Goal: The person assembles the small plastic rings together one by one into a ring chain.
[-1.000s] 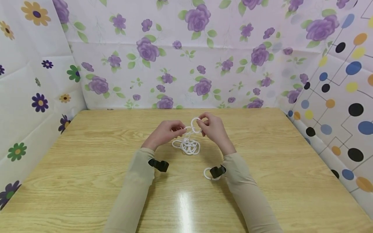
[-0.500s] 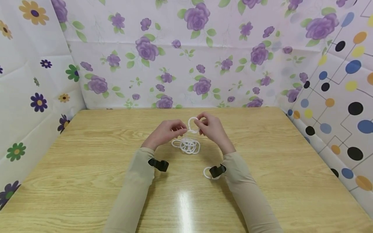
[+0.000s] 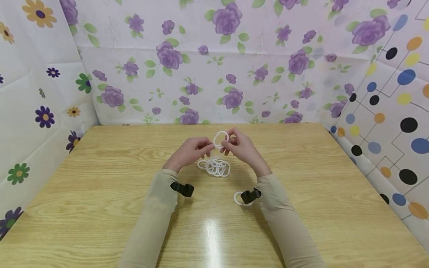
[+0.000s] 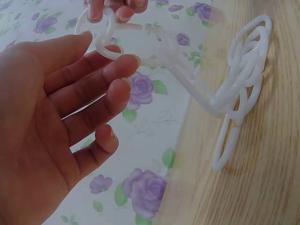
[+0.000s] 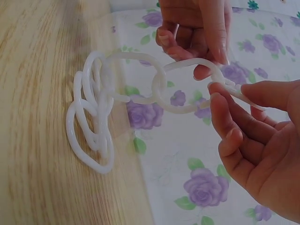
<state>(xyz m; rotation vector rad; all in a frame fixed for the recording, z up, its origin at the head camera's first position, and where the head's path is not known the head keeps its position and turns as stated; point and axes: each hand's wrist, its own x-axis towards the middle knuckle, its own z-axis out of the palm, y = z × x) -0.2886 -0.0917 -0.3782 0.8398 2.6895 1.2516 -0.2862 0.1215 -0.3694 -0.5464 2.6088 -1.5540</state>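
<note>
White plastic chain links hang in the air between the two hands. My right hand (image 3: 239, 143) pinches the end link (image 3: 218, 133), which stands upright in the head view and is seen edge-on in the right wrist view. My left hand (image 3: 191, 152) holds the adjoining link (image 5: 187, 62) between thumb and fingers; its lower fingers are loosely curled and hold nothing. From there the chain slopes down to a heap of joined white links (image 3: 218, 168) on the table under the hands. In the left wrist view, the fingertips of the right hand (image 4: 96, 9) show at the top edge.
A loose white link (image 3: 237, 200) lies on the wooden table (image 3: 117, 208), partly hidden by the right wrist camera (image 3: 250, 195). Another camera (image 3: 184, 189) sits on the left wrist. Flowered and dotted cloth walls (image 3: 207, 89) stand around the table's back and sides.
The right hand has moved slightly left and up with the end link, closer to the left hand. The left hand has barely moved. The heap stays in place.
</note>
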